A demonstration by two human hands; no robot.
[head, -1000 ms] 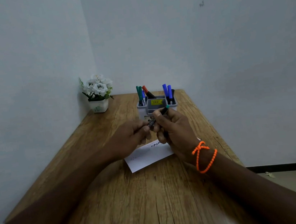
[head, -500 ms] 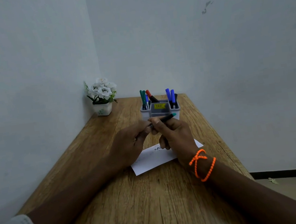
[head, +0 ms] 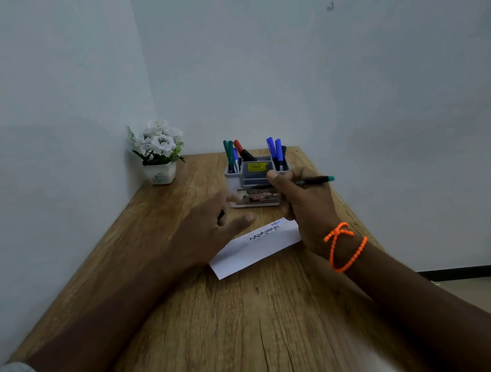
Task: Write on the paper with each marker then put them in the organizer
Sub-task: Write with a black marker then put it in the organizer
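A small pot of white flowers [head: 158, 153] stands in the far left corner of the desk [head: 195, 333]. Nearer the middle, the left hand [head: 209, 228] hovers above the desk with its fingers loosely spread; something small and dark shows under the fingers, possibly a cap, but it is too blurred to be sure. Just right of it the paper [head: 246, 252] lies flat, with dark scribbles along its far edge. Beyond the paper stands the organizer [head: 253, 181], its left and right compartments already holding green, red, blue and black markers. The right hand [head: 305, 199], an orange band [head: 344, 246] at its wrist, has its fingers curled round a green-ended marker [head: 315, 180], which lies level and points right, above the paper's far corner and just in front of the organizer.

This looks like the moment between uncapping and writing, or between writing and stowing; which one cannot be told. If the tip is bare, the next move calls for lowering it to a blank stretch of paper; otherwise, for upending the marker into a compartment.
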